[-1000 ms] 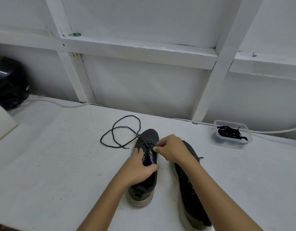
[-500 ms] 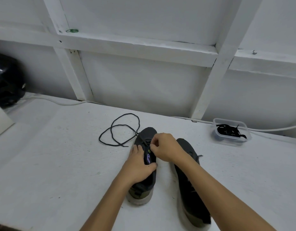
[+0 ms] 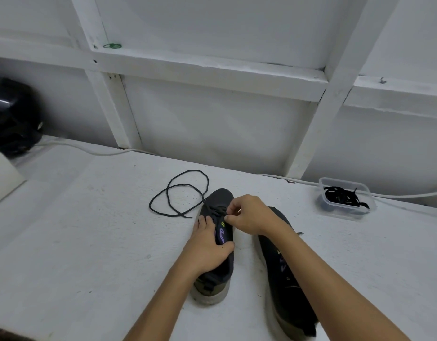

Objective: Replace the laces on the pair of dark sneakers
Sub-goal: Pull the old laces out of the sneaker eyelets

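Two dark sneakers stand side by side on the white table, toes pointing away from me. My left hand (image 3: 207, 249) grips the left sneaker (image 3: 216, 271) around its middle, thumb inside the opening. My right hand (image 3: 249, 214) pinches the black lace (image 3: 180, 190) at the eyelets near the toe. The lace runs from the eyelets out to the left in loose loops on the table. The right sneaker (image 3: 284, 279) lies partly under my right forearm.
A clear plastic tub (image 3: 345, 200) with black laces in it sits at the back right. A white cable (image 3: 89, 150) runs along the wall. A black helmet-like object (image 3: 13, 116) is at the far left, beside a beige board (image 3: 3, 173).
Both hands stay on the left sneaker; my right hand's fingers have shifted slightly at the eyelets. The lace loops lie almost as before.
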Action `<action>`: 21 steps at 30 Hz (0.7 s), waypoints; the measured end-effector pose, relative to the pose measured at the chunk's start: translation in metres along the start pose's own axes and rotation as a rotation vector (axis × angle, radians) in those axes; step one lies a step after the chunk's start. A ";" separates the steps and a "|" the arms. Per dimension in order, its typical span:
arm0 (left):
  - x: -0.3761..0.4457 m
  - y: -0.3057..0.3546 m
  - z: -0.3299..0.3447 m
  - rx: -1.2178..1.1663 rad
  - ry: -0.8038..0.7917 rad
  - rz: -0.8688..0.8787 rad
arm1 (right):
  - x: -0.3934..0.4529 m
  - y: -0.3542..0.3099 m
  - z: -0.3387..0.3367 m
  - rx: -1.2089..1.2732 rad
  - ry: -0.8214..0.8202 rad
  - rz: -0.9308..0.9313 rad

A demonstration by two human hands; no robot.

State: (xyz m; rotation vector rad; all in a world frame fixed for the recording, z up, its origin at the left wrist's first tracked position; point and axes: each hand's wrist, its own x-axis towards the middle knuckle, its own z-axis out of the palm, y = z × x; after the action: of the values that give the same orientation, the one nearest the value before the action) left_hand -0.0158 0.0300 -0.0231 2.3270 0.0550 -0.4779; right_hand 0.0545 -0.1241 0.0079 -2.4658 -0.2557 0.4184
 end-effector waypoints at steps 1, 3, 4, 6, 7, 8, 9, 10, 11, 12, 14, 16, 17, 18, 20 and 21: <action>0.000 0.000 0.000 -0.002 -0.002 0.000 | 0.000 -0.001 -0.001 -0.004 0.005 -0.020; 0.000 -0.001 0.000 -0.007 -0.004 0.000 | 0.001 -0.003 -0.003 -0.010 0.045 -0.033; 0.000 -0.001 0.000 -0.007 -0.004 -0.001 | 0.001 -0.004 -0.002 -0.009 0.062 -0.028; 0.000 -0.001 0.000 -0.004 -0.008 -0.001 | 0.001 -0.003 0.000 0.056 0.057 0.006; 0.000 -0.001 0.000 -0.004 -0.011 -0.002 | 0.000 -0.003 0.000 0.105 0.038 0.034; 0.000 -0.001 0.000 -0.003 -0.013 -0.005 | 0.000 -0.002 -0.001 0.132 0.016 0.056; 0.000 0.000 0.000 0.001 -0.014 -0.006 | 0.000 -0.001 -0.003 0.120 -0.003 0.063; -0.001 0.000 0.000 0.006 -0.014 -0.008 | 0.000 0.000 -0.004 0.082 -0.011 0.054; 0.000 0.000 0.000 0.009 -0.014 -0.008 | 0.000 0.000 -0.004 0.036 -0.009 0.030; 0.000 0.000 0.000 0.009 -0.015 -0.009 | 0.000 0.001 -0.003 0.002 -0.006 0.004; 0.000 0.000 0.000 0.007 -0.018 -0.010 | -0.001 -0.001 -0.002 -0.006 0.011 -0.029; 0.000 0.000 -0.001 0.011 -0.023 -0.009 | -0.003 -0.002 -0.006 0.083 0.065 -0.002; 0.000 -0.001 -0.001 0.011 -0.027 -0.007 | -0.003 -0.003 -0.008 0.157 0.086 0.030; 0.001 -0.001 -0.001 0.014 -0.031 -0.005 | -0.003 -0.003 -0.010 0.230 0.084 0.066; 0.001 0.000 -0.001 0.023 -0.034 -0.005 | -0.004 -0.001 -0.009 0.334 0.030 0.119; 0.001 0.000 0.000 0.021 -0.034 -0.007 | -0.004 -0.001 -0.007 0.330 0.004 0.132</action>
State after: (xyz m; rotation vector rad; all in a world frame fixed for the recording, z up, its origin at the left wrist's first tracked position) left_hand -0.0146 0.0303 -0.0235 2.3395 0.0415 -0.5234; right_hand 0.0534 -0.1287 0.0146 -2.1644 -0.0183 0.4712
